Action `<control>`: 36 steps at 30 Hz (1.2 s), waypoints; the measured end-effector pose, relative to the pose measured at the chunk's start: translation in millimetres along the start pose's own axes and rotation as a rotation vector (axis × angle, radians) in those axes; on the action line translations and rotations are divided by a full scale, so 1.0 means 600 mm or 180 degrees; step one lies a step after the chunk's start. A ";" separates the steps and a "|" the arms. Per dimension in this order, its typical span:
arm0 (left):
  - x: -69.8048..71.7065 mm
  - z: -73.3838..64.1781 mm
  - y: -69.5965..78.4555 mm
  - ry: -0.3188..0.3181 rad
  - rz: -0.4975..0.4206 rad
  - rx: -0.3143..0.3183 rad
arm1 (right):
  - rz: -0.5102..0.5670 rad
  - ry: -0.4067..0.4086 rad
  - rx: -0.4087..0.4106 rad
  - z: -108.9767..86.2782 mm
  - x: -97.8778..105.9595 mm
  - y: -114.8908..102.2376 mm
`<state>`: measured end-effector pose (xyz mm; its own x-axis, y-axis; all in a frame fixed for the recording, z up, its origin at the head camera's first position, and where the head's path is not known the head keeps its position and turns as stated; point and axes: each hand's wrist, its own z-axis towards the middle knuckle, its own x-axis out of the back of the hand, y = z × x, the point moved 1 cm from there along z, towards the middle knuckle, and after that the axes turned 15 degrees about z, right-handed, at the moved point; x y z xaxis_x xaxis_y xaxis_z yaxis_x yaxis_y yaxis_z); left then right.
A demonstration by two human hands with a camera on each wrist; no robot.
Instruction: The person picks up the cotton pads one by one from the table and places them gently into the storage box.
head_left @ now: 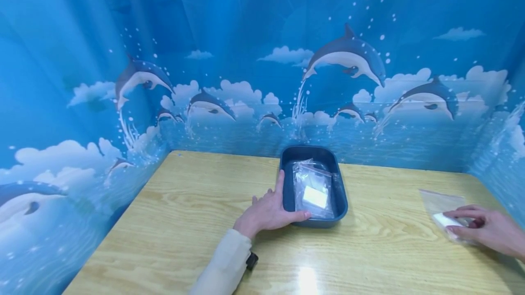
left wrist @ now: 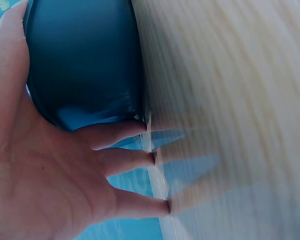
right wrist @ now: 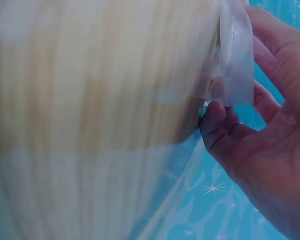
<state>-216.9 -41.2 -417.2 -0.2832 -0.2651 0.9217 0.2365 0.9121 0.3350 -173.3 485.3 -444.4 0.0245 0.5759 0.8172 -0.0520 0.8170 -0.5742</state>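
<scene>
In the head view my left hand (head_left: 268, 210) lies against a dark blue tray (head_left: 342, 199), its index finger stretched along the left side and its thumb over the front rim. The left wrist view has the hand (left wrist: 50, 170) beside the tray's outer wall (left wrist: 85, 55), with straight fingers touching the tabletop. Inside the tray lie clear zip bags (head_left: 322, 177), the top one with a white piece in it. At the far right my right hand (head_left: 486, 229) pinches another clear zip bag (head_left: 434, 201) holding a white piece. Its edge (right wrist: 237, 55) stands up at the fingers in the right wrist view.
The wood-grain table (head_left: 184, 222) carries the tray near its back edge. A blue curtain (head_left: 254, 58) printed with dolphins hangs behind and at both sides. Light glares off the table front (head_left: 307, 281).
</scene>
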 end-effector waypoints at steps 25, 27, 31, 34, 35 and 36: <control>0.000 -0.002 0.000 0.0010 -0.0010 -0.0008 | 0.0065 0.0443 0.0390 -0.003 -0.008 -0.016; 0.001 -0.002 0.000 0.0002 -0.0005 -0.0004 | 0.0084 0.0481 0.0425 -0.003 -0.008 -0.018; 0.001 -0.002 0.000 0.0007 0.0006 0.0001 | 0.0147 0.0638 0.0565 -0.005 -0.009 -0.021; 0.002 -0.002 0.000 0.0008 0.0017 0.0001 | 0.0190 0.0740 0.0708 -0.006 -0.011 -0.023; 0.002 -0.002 0.000 0.0008 0.0019 0.0002 | 0.0178 0.0749 0.0735 -0.006 -0.012 -0.024; 0.002 -0.002 0.000 0.0009 0.0022 0.0003 | 0.0164 0.0753 0.0757 -0.005 -0.012 -0.026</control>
<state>-216.0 -41.9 -415.7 -0.2791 -0.2595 0.9245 0.2376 0.9142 0.3284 -169.4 468.4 -441.8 0.2452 0.6296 0.7372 -0.2900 0.7732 -0.5639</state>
